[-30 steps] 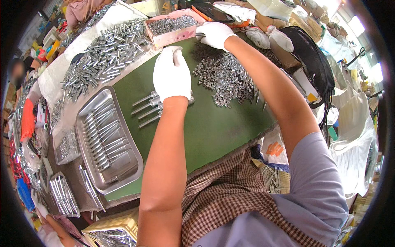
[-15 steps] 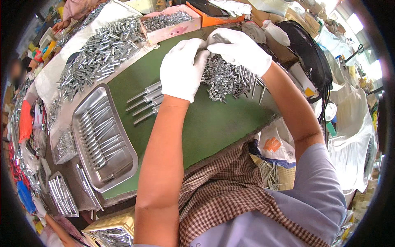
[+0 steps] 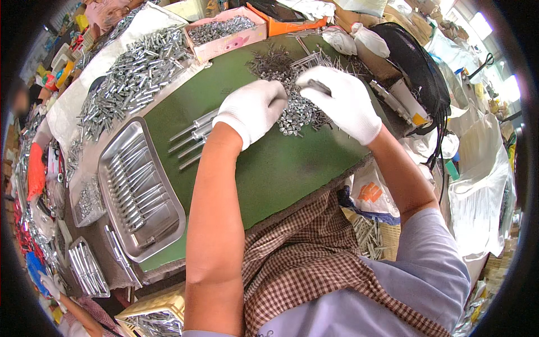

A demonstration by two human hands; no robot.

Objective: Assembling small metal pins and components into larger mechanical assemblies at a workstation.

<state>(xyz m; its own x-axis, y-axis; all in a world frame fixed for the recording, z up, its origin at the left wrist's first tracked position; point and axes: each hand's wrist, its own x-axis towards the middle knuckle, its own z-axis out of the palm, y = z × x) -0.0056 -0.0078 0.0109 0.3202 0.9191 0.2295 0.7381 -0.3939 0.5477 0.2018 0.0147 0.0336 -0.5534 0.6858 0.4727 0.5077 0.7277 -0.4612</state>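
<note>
My left hand (image 3: 254, 111), in a white glove, is closed, fingers curled and thumb bent in. Whatever it may hold is hidden. My right hand (image 3: 343, 102), gloved likewise, pinches a small dark grey metal piece (image 3: 319, 86) between thumb and fingers. Both hands are over the near pile of small shiny metal nuts or sleeves (image 3: 297, 115) on the green work surface (image 3: 275, 180). Just left of my left hand lie several metal rods with thicker, sleeve-like ends (image 3: 193, 137), side by side. Dark small screws (image 3: 269, 60) are heaped beyond the hands.
A steel tray (image 3: 178, 224) with a row of slim metal tools stands on the left. Behind it spreads a heap of metal tubes (image 3: 137, 73). A pink box (image 3: 258, 35) of small parts stands at the back, near a black mesh bag (image 3: 412, 67). Another person's gloved hand (image 3: 51, 285) shows lower left.
My hands were together farther back and have come apart and nearer to me. The dark screw heap behind them now shows, and the dark piece in my right hand is plainer.
</note>
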